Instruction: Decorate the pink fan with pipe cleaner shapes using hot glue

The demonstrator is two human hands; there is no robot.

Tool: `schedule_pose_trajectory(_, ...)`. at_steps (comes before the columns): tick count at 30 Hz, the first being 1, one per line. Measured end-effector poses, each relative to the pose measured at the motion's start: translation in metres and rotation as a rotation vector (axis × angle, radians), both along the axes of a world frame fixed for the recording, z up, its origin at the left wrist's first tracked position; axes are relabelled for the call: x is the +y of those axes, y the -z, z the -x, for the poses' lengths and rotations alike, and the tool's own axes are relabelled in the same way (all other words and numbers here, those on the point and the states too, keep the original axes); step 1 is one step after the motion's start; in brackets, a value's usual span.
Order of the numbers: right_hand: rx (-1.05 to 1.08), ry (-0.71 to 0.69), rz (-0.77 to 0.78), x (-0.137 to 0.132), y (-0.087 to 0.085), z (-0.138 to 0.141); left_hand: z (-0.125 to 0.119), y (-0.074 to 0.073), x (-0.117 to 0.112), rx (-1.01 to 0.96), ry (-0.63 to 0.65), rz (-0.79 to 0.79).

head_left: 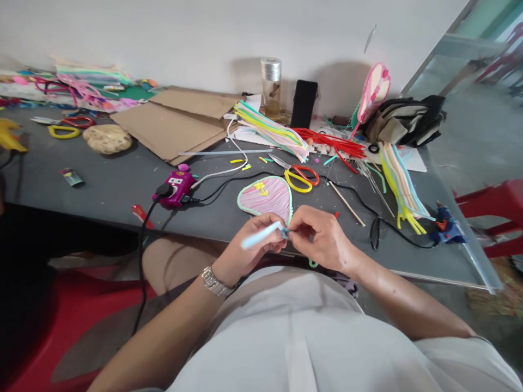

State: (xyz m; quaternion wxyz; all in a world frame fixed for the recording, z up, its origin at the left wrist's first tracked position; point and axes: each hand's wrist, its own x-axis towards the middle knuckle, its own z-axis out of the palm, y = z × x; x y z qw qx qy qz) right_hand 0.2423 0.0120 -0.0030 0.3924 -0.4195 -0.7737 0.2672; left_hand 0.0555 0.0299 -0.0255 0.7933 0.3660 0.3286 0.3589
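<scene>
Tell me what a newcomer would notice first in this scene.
The eye lands first on the pink, mint-edged heart-shaped craft piece at the front of the grey table. At its lower edge, the left hand holds a light blue strip while the right hand pinches near the strip's tip. Farther back, a bundle of pastel strips and a bundle of red strips stand out, with yellow-and-red-handled scissors just in front.
</scene>
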Motion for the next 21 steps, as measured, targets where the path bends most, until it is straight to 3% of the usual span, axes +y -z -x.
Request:
schedule_pose_trajectory(11, -0.365, -0.166, -0.452, 0.013, -0.007, -0.014, 0.004, 0.003, 0.012, -0.069, 0.18, 0.146)
schedule_pose_trajectory(13, -0.356, -0.18, -0.443, 0.014, -0.009, -0.014, 0.004, 0.004, 0.014, -0.062, 0.187, 0.138)
schedule_pose_trajectory(18, -0.181, -0.133, -0.212, 0.011, -0.011, -0.011, 0.003, 0.002, 0.014, -0.014, 0.152, 0.046)
schedule_pose_trajectory(21, -0.151, -0.115, -0.16, 0.01, -0.009, -0.009, 0.003, 0.0, 0.014, 0.043, 0.116, 0.015)
